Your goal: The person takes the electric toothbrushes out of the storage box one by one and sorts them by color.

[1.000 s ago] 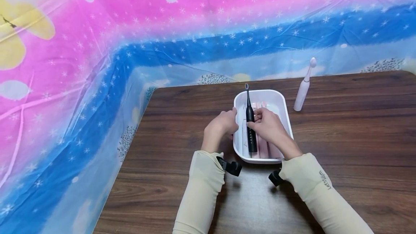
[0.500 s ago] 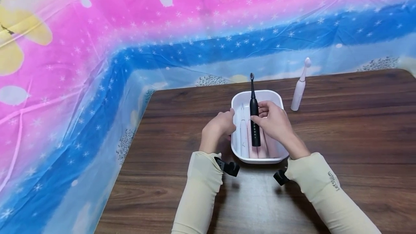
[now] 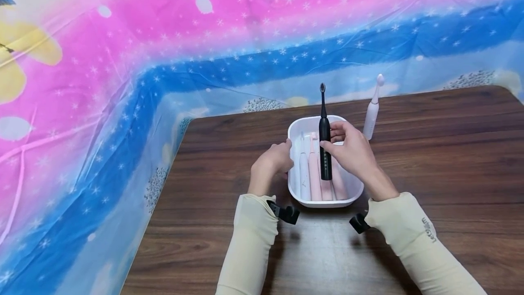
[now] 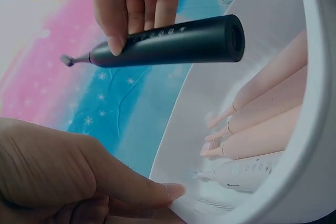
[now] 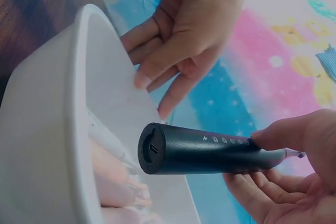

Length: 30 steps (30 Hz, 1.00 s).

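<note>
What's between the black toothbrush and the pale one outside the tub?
In the head view, the right hand, gripping the black toothbrush, comes between it and the pale one, with part of the tub showing there too.

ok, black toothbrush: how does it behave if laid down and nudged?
The black toothbrush would probably roll, since its handle looks round, with a circular end. It should feel stiff: held partway along by the right hand, it shows no sag. It looks smooth, so may be slightly slippery.
</note>
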Available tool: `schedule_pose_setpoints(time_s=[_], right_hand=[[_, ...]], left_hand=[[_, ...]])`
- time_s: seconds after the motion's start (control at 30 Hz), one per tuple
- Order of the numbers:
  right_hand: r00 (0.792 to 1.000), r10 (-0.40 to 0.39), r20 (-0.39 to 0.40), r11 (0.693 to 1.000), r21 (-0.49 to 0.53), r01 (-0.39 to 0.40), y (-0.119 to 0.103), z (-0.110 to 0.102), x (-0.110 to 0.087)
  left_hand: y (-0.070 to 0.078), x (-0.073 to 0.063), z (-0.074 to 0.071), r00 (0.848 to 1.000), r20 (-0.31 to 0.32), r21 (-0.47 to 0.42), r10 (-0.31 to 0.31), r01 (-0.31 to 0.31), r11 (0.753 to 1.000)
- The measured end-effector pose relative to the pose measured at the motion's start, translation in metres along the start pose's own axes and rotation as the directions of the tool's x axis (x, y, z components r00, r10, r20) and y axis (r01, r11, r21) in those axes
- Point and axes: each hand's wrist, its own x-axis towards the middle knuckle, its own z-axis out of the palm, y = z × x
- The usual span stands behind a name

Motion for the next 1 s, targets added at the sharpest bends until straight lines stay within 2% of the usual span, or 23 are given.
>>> schedule_pose_setpoints(time_s=[0.37, 0.63, 0.87, 1.0], right_hand=[[0.995, -0.030, -0.097, 0.998, 0.053, 0.035, 0.002, -0.009, -0.005], [0.989, -0.024, -0.143, 0.993, 0.111, 0.041, 0.003, -0.019, -0.008], [0.972, -0.084, -0.219, 0.987, 0.116, 0.111, 0.002, -0.027, -0.009], [0.958, -0.088, -0.273, 0.990, 0.081, 0.114, 0.002, -0.033, -0.009]], left_hand=[[-0.002, -0.002, 0.003, 1.000, -0.003, -0.019, 0.013, -0.013, 1.000], [-0.001, -0.001, 0.004, 1.000, 0.003, -0.029, 0.009, -0.009, 1.000], [-0.001, -0.002, 0.004, 1.000, -0.002, -0.018, 0.016, -0.016, 1.000], [-0.002, -0.002, 0.004, 1.000, 0.002, -0.034, 0.019, -0.019, 0.999]])
